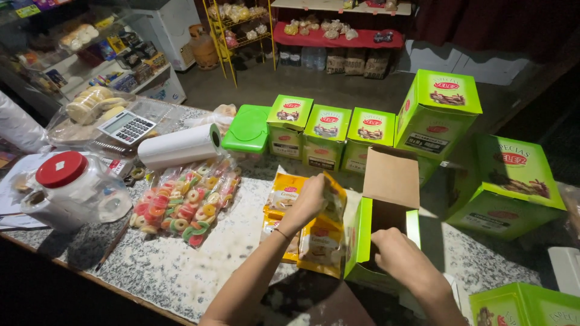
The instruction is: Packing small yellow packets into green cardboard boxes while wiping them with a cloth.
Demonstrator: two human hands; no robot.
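My left hand (308,202) pinches a yellow packet (329,202) by its top edge, just above the packet pile (302,238). It looks light, soft and crinkly. My right hand (396,253) reaches into the open green box (386,211) beside it; I cannot tell its grip. Below is a speckled counter (199,265), shop shelves (241,30) beyond.

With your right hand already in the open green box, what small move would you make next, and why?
Probably lift the next packet out: the right hand reaches into the open green box, while the left hand holds a yellow packet over the pile.
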